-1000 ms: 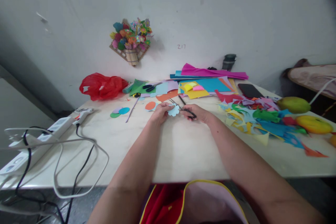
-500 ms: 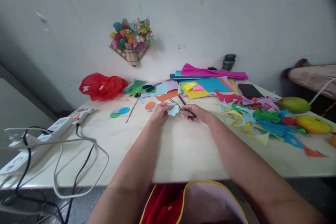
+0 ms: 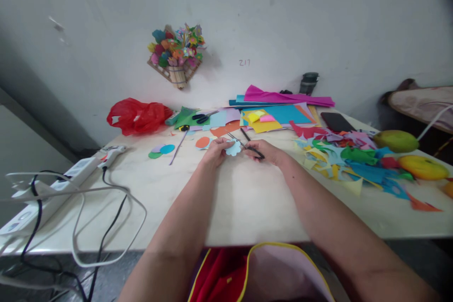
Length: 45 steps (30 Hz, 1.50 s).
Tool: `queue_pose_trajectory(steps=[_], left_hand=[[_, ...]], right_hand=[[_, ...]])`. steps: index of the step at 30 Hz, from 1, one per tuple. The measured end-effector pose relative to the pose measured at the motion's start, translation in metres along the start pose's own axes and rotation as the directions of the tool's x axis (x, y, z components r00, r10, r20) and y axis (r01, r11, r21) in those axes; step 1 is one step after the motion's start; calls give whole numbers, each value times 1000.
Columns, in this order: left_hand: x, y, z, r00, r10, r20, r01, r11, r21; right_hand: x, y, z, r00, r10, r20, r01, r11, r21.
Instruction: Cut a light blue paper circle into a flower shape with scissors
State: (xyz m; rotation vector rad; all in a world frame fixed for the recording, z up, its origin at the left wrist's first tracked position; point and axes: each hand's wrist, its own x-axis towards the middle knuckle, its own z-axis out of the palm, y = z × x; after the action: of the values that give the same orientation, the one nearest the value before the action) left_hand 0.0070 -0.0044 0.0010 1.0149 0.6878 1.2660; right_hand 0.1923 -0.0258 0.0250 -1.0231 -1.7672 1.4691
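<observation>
Between the fingers and thumb of my left hand [image 3: 218,150] is a light blue paper flower [image 3: 233,148] with a scalloped edge. My right hand [image 3: 264,152] grips a pair of scissors [image 3: 256,153] by its dark handles. The blades point up and left, right beside the flower's edge; whether they touch it I cannot tell. Just left of my left hand lies an orange paper circle [image 3: 203,142], partly over light blue paper. A dark pen-like stick [image 3: 245,134] rests beyond the scissors. Farther left are a blue paper circle [image 3: 167,149] and a green one [image 3: 155,155].
Colourful paper scraps [image 3: 339,158] spread across the right side, near a phone [image 3: 337,122] and mangoes [image 3: 423,168]. Paper sheets [image 3: 283,116] and a second pair of scissors [image 3: 201,118] lie at the back. A red plastic bag [image 3: 139,115] and a power strip [image 3: 76,172] are on the left.
</observation>
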Motion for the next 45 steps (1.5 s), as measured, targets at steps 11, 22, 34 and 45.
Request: queue_pose_trajectory(steps=[11, 22, 34, 45], left_hand=[[0, 1, -2, 1000, 11, -25, -10, 999, 31], [-1, 0, -2, 997, -24, 69, 14, 991, 137], [-5, 0, 7, 978, -112, 175, 57, 954, 294], [-5, 0, 7, 963, -147, 224, 70, 946, 317]], right_hand=[[6, 10, -6, 999, -33, -14, 33, 998, 47], [9, 13, -9, 974, -54, -218, 69, 996, 61], [12, 10, 2, 955, -153, -255, 199, 965, 168], [16, 10, 3, 902, -192, -387, 268, 951, 152]])
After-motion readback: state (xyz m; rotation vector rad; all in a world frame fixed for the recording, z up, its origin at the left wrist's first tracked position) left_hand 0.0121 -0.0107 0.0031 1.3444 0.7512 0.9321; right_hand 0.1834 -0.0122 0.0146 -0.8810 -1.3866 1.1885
